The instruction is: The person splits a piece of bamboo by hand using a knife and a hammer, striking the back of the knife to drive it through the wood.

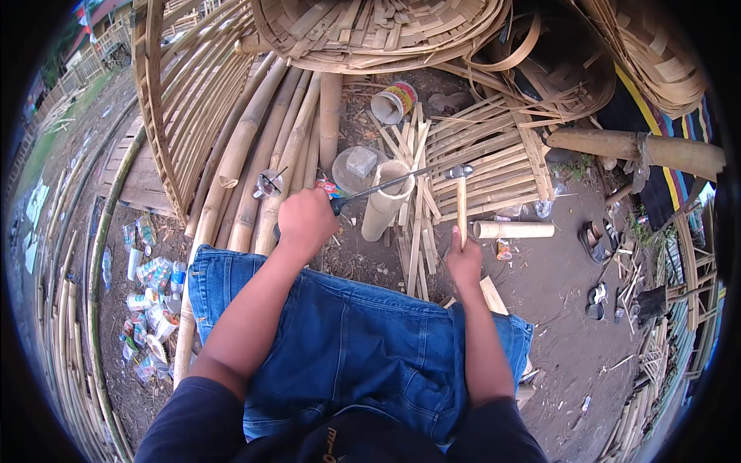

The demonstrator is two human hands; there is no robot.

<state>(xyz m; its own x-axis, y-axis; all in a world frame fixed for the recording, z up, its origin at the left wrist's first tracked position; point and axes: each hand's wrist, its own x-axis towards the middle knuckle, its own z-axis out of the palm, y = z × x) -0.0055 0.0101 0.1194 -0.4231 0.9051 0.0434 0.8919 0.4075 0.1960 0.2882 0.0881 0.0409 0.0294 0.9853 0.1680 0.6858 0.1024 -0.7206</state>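
My left hand [307,221] is closed round the dark handle of a long, narrow metal blade [370,190]. The blade slants up to the right, passing across the top of an upright bamboo tube [378,214]; whether it touches the rim I cannot tell. In my right hand [465,262] is a hammer [461,204], gripped low on its pale wooden handle with the thumb along it. The hammer's metal head is up, beside the far end of the blade. Blue denim [340,332] covers my lap below both hands.
Split bamboo strips [421,247] lie beside the tube, near a slatted bamboo panel [486,154]. Thick bamboo poles [262,131] extend away on the left. Woven baskets [378,50] hang over the far side. Plastic litter [158,301] lies left; sandals [596,243] lie right.
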